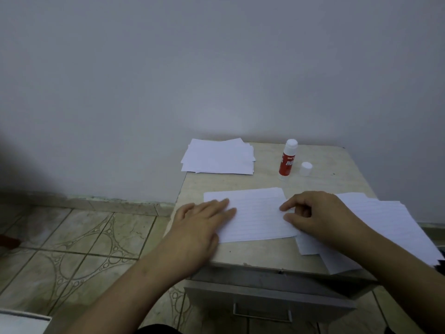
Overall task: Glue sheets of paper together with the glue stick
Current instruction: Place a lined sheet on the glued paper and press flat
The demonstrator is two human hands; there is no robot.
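Both forearms reach in from the bottom edge, and I see the left hand (202, 220) lying flat, fingers straight and together, pressing down on the left part of a lined sheet (257, 215) on the small table (342, 169). My view of the right hand (320, 218) shows its fingers curled, the thumb and forefinger tips meeting at the sheet's right edge; it looks like a light pinch or press there, though I cannot tell whether the paper is actually lifted. That sheet lies square near the front of the table, its right edge just overlapping a loose spread of more lined sheets (390, 227) under the right wrist, some of them hanging past the table's right front corner. Farther back, the glue stick (287, 159) stands upright with its red label facing me and its cap off; the white cap (306, 168) stands just beside it on the right, apart from it. At the back left corner sits a stack of plain white paper (218, 156), slightly fanned and jutting over the table's edge. Below the tabletop a drawer (265, 307) with a metal handle faces me, and patterned floor tiles (79, 242) spread to the left.
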